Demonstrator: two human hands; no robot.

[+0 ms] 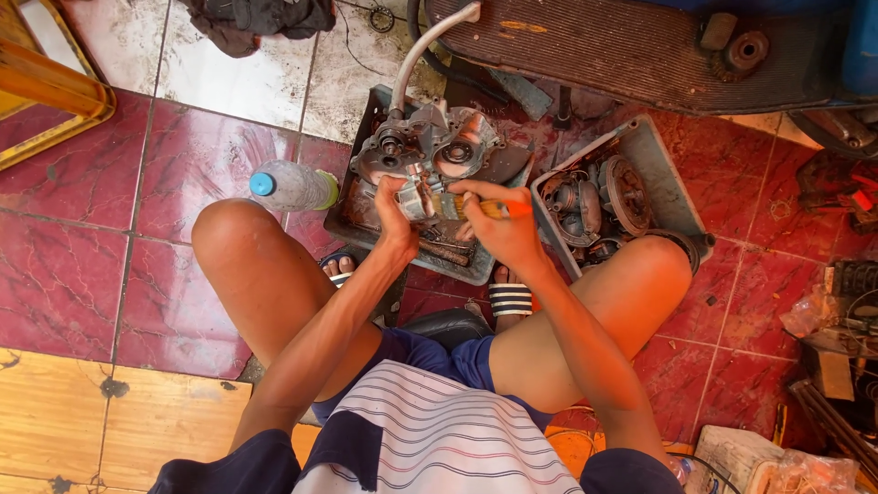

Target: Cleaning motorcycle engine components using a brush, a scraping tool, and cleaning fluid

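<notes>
Metal, greasy and grey, sits in your left hand (395,212): a small engine part (417,199), fingers wrapped shut around it, held just above the dark tray (358,212). Your right hand (505,229) is closed on a paintbrush (476,207) with an orange handle, bristles meeting the part. That part looks dense for its size and likely slick with oil, so I'd judge a firm wrap around its outer body is the safest hold, thumb clear of the face being brushed. The brush is light and its bristles soft; a hold near the ferrule gives you control.

Behind your hands, an engine crankcase (425,146) lies in the tray, heavy and rigid by the look of it. To your right, a grey tub (660,172) holds clutch pieces (604,197). A plastic bottle (293,186) with a blue cap lies by your left knee on the red tiles (110,229).
</notes>
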